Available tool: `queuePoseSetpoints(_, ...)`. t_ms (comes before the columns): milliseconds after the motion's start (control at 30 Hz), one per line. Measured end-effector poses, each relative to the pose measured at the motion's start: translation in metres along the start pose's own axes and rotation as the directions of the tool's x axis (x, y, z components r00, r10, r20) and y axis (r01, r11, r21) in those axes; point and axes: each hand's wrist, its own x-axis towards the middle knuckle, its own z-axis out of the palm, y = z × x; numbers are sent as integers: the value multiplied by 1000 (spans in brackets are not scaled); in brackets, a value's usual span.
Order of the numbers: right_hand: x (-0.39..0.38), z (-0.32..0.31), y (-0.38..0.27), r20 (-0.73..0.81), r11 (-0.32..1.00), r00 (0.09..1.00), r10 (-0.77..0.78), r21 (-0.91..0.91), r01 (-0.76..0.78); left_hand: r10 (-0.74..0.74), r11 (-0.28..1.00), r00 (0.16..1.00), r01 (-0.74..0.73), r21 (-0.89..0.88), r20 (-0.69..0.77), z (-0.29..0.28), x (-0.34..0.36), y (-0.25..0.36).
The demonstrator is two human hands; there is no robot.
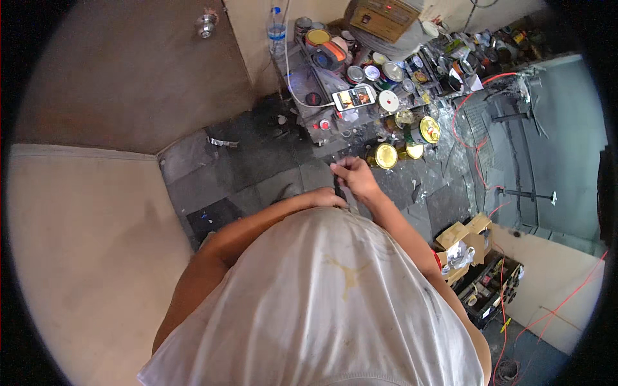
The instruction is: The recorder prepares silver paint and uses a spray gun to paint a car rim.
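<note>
My left hand (327, 197) is held close against the front of my white shirt (309, 276), its fingers curled inward. Just ahead and to the right, my right hand (356, 177) is raised with thumb and fingertips pressed together. A small dark strip shows between the two hands, too unclear to name. What either hand holds, if anything, cannot be made out. Beyond the right hand, tins with yellow-gold lids (385, 156) stand on the dark floor. A white phone (354, 98) with a lit screen and a white cable lies on the cluttered low table.
Several paint cans (355, 74) and a clear bottle (277, 32) crowd the low table. A brown door (129, 71) is at the left. On the right are an opened cardboard box (477, 248), a black crate (484, 299) and red hoses (503, 283) across the floor.
</note>
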Motion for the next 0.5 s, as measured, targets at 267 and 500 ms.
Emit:
queuePoseSetpoints(267, -60, -44, 3, -112, 878, 982, -154, -471, 84, 341, 937, 929, -323, 129, -147, -71, -109, 45)
queuePoseSetpoints(500, -67, -41, -15, -20, 987, 994, -103, -128, 100, 959, 259, 271, -956, -135, -83, -16, -219, 225)
